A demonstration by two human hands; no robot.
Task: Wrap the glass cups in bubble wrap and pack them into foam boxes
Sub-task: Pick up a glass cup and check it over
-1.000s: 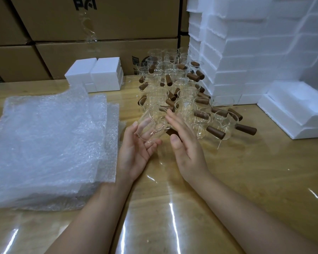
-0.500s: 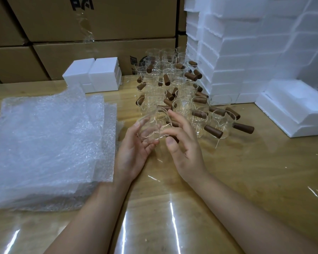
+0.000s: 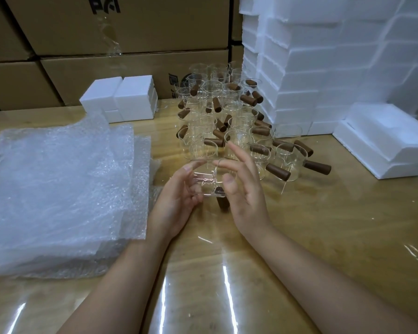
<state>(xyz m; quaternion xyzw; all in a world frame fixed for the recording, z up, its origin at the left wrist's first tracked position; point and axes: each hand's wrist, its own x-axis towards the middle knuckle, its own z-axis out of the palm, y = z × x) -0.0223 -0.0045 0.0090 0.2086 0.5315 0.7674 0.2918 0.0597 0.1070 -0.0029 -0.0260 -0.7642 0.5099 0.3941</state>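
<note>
A clear glass cup (image 3: 206,179) with a brown wooden handle pointing down hangs above the wooden table (image 3: 323,237). My left hand (image 3: 176,203) holds it from the left, fingers curled round its wall. My right hand (image 3: 244,189) is at its right side, thumb and fingertips touching the rim and the other fingers spread. Behind them stands a cluster of several more glass cups (image 3: 227,116) with wooden handles. A thick stack of bubble wrap sheets (image 3: 58,189) lies at the left.
Two closed white foam boxes (image 3: 121,100) sit at the back left. A tall stack of foam boxes (image 3: 323,56) rises at the back right, with an open foam box half (image 3: 381,141) beside it. Cardboard cartons (image 3: 106,32) line the back wall.
The cup has come a little nearer and turned, its wooden handle now pointing down. My right hand's fingers have opened out along the rim.
</note>
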